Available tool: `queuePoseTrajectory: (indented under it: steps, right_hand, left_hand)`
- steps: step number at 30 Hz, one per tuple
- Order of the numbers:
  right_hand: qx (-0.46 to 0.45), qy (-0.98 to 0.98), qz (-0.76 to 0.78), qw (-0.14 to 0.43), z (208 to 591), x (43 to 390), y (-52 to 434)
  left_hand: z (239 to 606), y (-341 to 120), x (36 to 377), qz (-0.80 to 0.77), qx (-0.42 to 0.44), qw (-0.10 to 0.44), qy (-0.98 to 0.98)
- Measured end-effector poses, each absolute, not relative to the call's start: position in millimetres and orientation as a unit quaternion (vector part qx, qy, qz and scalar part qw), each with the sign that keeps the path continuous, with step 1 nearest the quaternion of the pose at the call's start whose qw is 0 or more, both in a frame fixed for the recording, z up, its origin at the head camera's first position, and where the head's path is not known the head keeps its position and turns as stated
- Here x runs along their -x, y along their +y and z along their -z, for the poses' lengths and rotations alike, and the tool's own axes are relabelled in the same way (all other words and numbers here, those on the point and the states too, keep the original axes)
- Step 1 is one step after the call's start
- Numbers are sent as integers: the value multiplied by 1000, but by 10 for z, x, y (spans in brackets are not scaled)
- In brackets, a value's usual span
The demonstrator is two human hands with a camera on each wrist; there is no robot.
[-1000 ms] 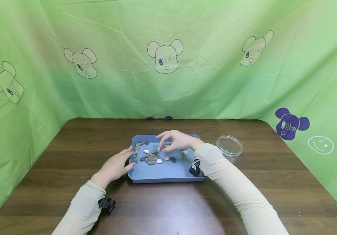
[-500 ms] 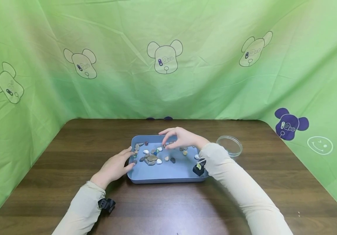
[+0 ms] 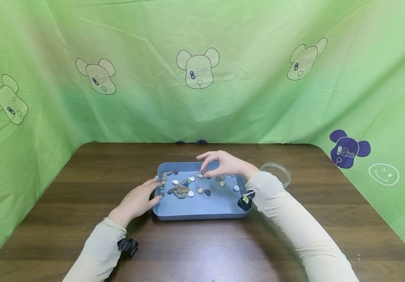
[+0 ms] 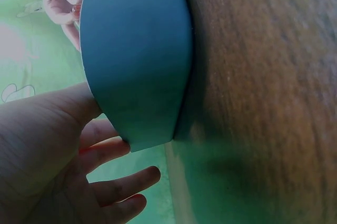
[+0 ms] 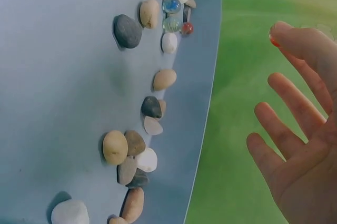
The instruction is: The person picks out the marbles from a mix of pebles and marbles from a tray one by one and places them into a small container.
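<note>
A shallow blue tray (image 3: pixel 202 205) holds scattered pebbles and several glass marbles. My right hand (image 3: pixel 227 164) is raised over its back part, thumb and forefinger pinching a small red marble (image 4: pixel 77 9). In the right wrist view, only a red edge shows under the fingertip; the other fingers are spread. My left hand (image 3: pixel 135 200) rests at the tray's left side, fingers fairly straight and touching the rim. Blue and clear glass marbles (image 5: pixel 171 6) lie among pebbles, beside another red marble (image 5: pixel 187 28). A brown stone (image 3: pixel 183 189) sits in a cluster left of the tray's middle.
A clear round jar (image 3: pixel 278 172) stands just right of the tray, partly hidden by the right sleeve. Both stand on a brown wooden table (image 3: pixel 188 250). Green printed cloth (image 3: pixel 202 109) hangs behind and at the sides.
My right hand has risen from the marbles near the tray's middle and moved right, holding the red marble. My left hand has stayed at the tray's left edge.
</note>
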State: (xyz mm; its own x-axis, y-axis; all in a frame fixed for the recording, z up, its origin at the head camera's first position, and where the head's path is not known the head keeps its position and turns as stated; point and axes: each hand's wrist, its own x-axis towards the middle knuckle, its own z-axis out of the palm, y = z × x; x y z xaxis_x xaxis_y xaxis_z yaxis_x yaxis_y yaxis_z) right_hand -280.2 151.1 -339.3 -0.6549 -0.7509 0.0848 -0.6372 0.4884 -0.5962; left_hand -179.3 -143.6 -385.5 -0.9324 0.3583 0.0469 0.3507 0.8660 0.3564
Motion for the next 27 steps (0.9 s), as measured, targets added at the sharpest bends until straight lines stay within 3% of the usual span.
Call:
queuePoseTrajectory:
  steps: [27]
  right_hand:
    - [382,864,320,71,3316,2705,1792]
  left_hand:
    - [3848,-1441,1792,-186,-189,6,964]
